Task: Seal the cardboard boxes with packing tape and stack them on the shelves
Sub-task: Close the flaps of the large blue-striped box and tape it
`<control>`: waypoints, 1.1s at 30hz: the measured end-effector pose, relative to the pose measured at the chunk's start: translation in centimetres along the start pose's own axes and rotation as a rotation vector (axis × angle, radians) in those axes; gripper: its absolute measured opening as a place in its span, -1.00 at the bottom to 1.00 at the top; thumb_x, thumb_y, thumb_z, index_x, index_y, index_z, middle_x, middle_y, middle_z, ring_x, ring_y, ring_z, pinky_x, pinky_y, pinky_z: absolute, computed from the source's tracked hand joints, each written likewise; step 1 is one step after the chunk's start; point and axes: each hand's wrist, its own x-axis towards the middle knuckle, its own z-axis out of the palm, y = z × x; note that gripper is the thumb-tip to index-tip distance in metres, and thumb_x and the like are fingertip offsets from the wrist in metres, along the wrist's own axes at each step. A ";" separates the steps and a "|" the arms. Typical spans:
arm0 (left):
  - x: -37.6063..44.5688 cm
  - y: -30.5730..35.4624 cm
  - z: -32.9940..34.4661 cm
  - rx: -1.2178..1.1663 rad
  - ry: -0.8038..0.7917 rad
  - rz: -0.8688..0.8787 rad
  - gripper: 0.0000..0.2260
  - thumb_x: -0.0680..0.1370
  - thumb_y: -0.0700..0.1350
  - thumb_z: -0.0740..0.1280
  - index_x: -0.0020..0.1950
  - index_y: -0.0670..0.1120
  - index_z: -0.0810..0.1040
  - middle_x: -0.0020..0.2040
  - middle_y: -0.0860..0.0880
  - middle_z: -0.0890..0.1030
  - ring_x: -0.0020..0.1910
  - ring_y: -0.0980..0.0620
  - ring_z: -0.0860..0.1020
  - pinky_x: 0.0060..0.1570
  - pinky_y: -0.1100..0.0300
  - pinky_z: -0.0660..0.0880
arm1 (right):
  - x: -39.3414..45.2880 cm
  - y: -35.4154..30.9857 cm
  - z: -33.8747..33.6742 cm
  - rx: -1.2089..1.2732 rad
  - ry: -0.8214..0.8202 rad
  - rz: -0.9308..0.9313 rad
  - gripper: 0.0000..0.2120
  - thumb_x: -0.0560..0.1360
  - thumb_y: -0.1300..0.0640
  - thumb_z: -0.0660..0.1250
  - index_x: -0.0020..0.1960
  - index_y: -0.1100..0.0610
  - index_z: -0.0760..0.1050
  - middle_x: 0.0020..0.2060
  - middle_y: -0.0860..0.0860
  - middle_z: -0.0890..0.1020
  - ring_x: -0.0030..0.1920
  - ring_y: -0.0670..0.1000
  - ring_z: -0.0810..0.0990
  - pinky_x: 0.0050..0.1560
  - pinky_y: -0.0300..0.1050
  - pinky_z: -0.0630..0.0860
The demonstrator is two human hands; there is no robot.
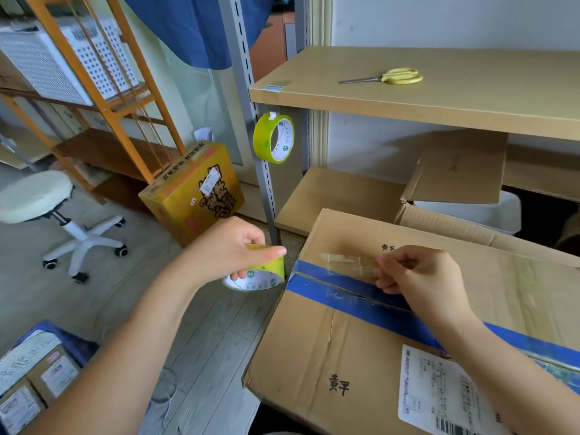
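A large cardboard box point(329, 346) lies in front of me, flaps closed, with an old blue tape strip point(351, 296) along its top seam. My left hand point(226, 249) grips a yellow-green tape roll point(260, 274) just off the box's left edge. My right hand point(420, 274) pinches the free end of a clear tape strip point(345, 262) stretched from the roll over the seam. A second tape roll point(273, 138) hangs on the grey shelf post. The shelf board point(470, 98) is above the box.
Yellow scissors point(392, 76) lie on the shelf board. An open box point(455, 180) and a flat carton point(339, 196) sit on the lower shelf. A yellow printed box point(194, 189), a white stool point(37, 196) and a blue crate of parcels point(34, 372) stand on the floor.
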 end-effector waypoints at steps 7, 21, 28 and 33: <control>3.2 3.1 -1.5 0.081 -0.038 0.261 -0.45 0.47 0.30 0.36 -0.41 -0.11 0.30 -0.43 0.00 0.22 -0.47 0.13 0.28 -0.42 0.22 0.31 | -2.7 3.2 -9.5 0.119 0.210 0.159 -0.77 0.53 0.20 0.41 -0.31 0.14 0.66 -0.32 0.16 0.70 -0.35 0.05 0.70 -0.31 -0.24 0.64; 8.4 13.2 7.9 0.104 -0.315 0.641 -0.41 0.37 0.49 0.29 -0.34 -0.07 0.49 -0.51 0.10 0.33 -0.52 0.23 0.27 -0.51 0.38 0.16 | -11.1 9.1 -20.9 0.357 0.561 0.427 -0.76 0.52 0.23 0.41 -0.32 0.17 0.59 -0.47 0.02 0.58 -0.46 -0.10 0.50 -0.45 -0.33 0.47; 9.6 13.1 8.6 0.191 -0.360 0.614 -0.37 0.36 0.52 0.29 -0.31 -0.09 0.50 -0.50 0.05 0.34 -0.53 0.21 0.28 -0.48 0.15 0.24 | -11.2 11.0 -20.1 0.341 0.501 0.489 -0.74 0.52 0.15 0.44 -0.34 0.16 0.61 -0.43 0.04 0.61 -0.42 -0.05 0.52 -0.35 -0.24 0.53; 9.7 12.6 8.4 0.199 -0.426 0.535 -0.38 0.37 0.51 0.31 -0.31 -0.09 0.51 -0.48 0.03 0.36 -0.52 0.20 0.31 -0.41 0.04 0.25 | -10.4 12.2 -18.6 -0.208 0.363 0.530 -0.76 0.53 -0.04 0.40 -0.07 0.14 0.51 -0.29 -0.02 0.60 -0.45 -0.18 0.54 -0.48 -0.47 0.37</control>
